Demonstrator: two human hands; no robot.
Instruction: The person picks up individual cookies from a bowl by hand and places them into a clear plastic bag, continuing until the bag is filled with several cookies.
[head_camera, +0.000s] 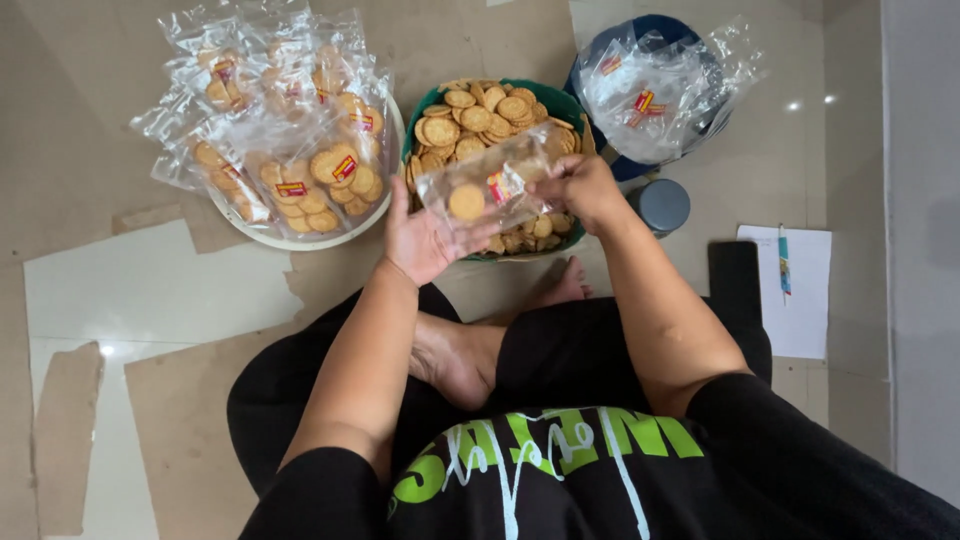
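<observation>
At the far left, the floor (150, 290) shows pale tiles partly covered by flattened cardboard. Next comes a white basin (392, 200) heaped with sealed clear packets of round biscuits (290, 130), each with a small red-and-yellow label.

The left hand (422, 240) lies palm up under the lower end of a clear plastic bag (490, 180), its grip loosely curled around the film with the thumb raised along the edge. The bag is held in the air between both hands, just above the green basket of loose biscuits (490, 115), and only a few biscuits show inside it. The right hand (580, 185) has its grip pinched on the bag's upper, open end, fingers gathered at the mouth.

The bag looks light, thin and slippery, crinkling easily; it is best held at the mouth edge and supported from beneath, as here. The biscuits look dry and brittle, so a hard squeeze could crack them.

Further right, a blue bucket (610, 160) carries a pile of empty clear bags (655, 95), with a small grey lid (662, 205) beside it. At the far right, a sheet of paper (805, 300) with a pen (784, 262) rests on the floor.
</observation>
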